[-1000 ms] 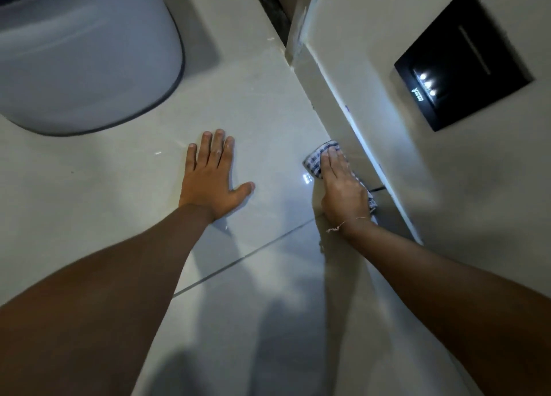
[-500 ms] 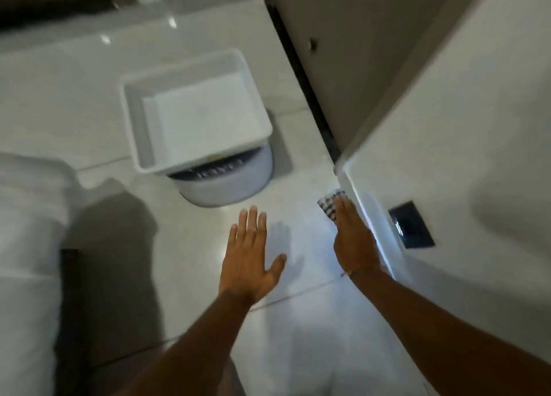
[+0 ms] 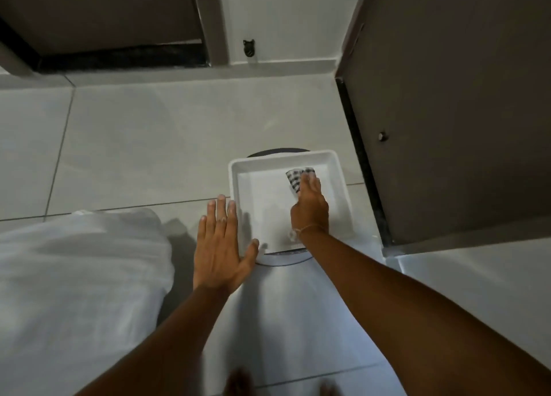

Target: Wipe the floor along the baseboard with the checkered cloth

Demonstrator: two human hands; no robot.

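My right hand (image 3: 310,209) is raised off the floor and holds the checkered cloth (image 3: 296,177), whose black-and-white end sticks out past my fingertips. Hand and cloth appear over the white square tray (image 3: 256,187) that sits on a round white device. My left hand (image 3: 220,243) is open with fingers spread, hovering just left of the tray. The white baseboard (image 3: 390,251) of the wall corner lies to the right of my right forearm, with pale floor tiles (image 3: 167,133) all around.
A round white device (image 3: 283,258) with a dark rim stands under the tray. A white cloth-covered bulk (image 3: 74,282) fills the left. A dark brown door (image 3: 447,112) stands at the right, a door stopper (image 3: 248,48) on the far wall. My toes (image 3: 238,383) show at the bottom edge.
My right hand lifted the cloth off the floor by the baseboard and moved forward over the tray. My left hand rose from the tiles. My view pulled up and back.
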